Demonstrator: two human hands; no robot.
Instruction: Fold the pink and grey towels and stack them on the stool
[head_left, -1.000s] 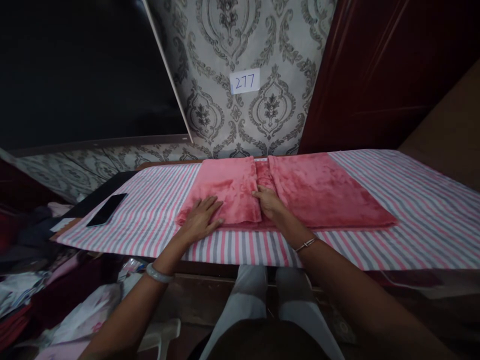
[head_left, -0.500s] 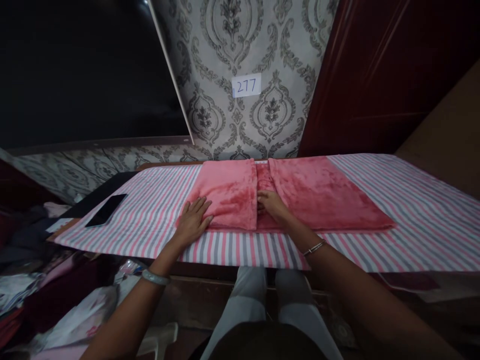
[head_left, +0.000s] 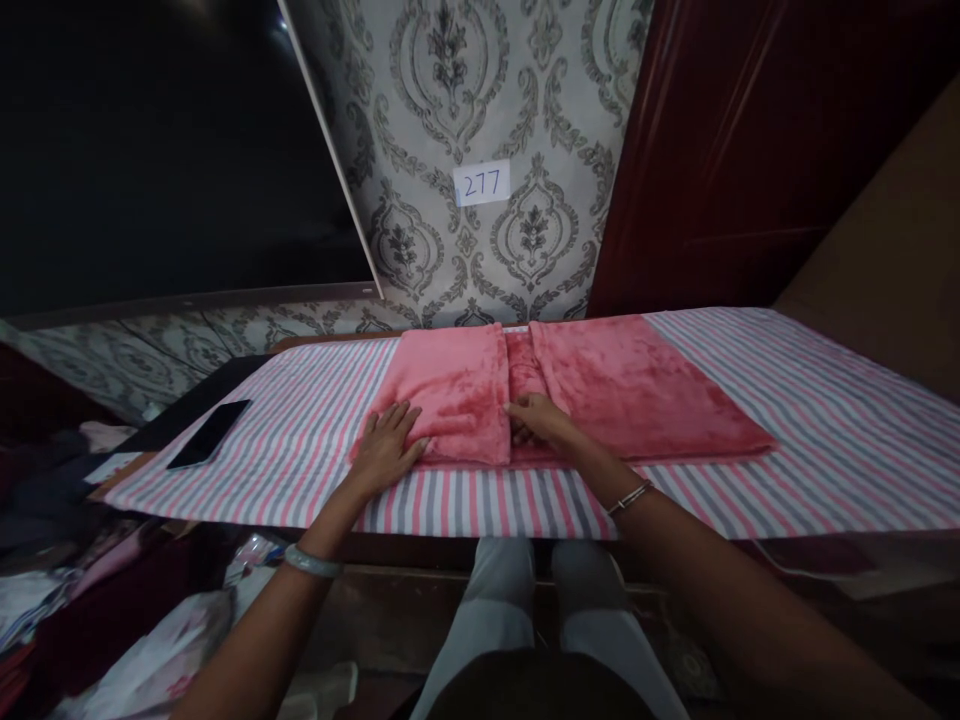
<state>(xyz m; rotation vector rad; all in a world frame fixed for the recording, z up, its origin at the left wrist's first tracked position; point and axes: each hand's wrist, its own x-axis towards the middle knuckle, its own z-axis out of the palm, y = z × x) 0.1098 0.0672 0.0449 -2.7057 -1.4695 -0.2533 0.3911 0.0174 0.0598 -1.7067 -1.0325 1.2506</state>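
Note:
A pink plush blanket [head_left: 615, 375] lies on the table with both its ends folded inward, leaving a narrow gap between the two folded edges. My left hand [head_left: 388, 447] rests on the near left part of the left flap, fingers spread. At the gap, my right hand [head_left: 538, 420] pinches the edge of the left flap between thumb and fingers; its lower fingers are partly hidden in shadow. Small creases run across the left flap between my hands.
A striped cloth [head_left: 300, 420] covers the table. Toward the left end lies a phone [head_left: 210, 434]. Behind are a dark screen [head_left: 165, 150] and a wall with a paper label [head_left: 481, 183]. Clothes and bags [head_left: 127, 620] are piled below left.
My right hand has shifted slightly toward the near side along the left flap's edge. My left hand stays on the flap. The camera view has tilted a little.

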